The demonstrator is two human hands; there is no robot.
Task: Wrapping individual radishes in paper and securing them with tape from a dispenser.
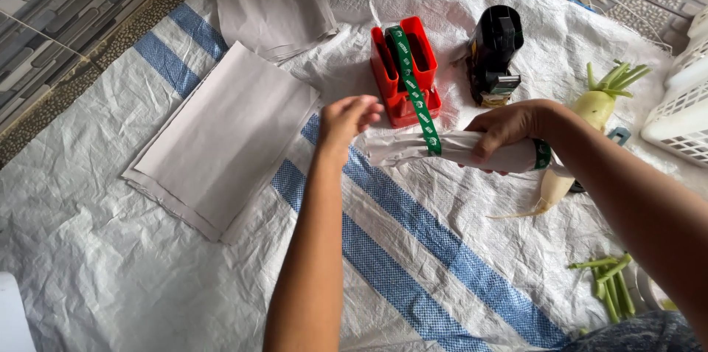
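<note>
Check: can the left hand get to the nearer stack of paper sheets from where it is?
Probably yes. The left hand sits at the end of the wrapped bundle, and the paper stack lies just beside it on the woven sack, with nothing between them.
</note>
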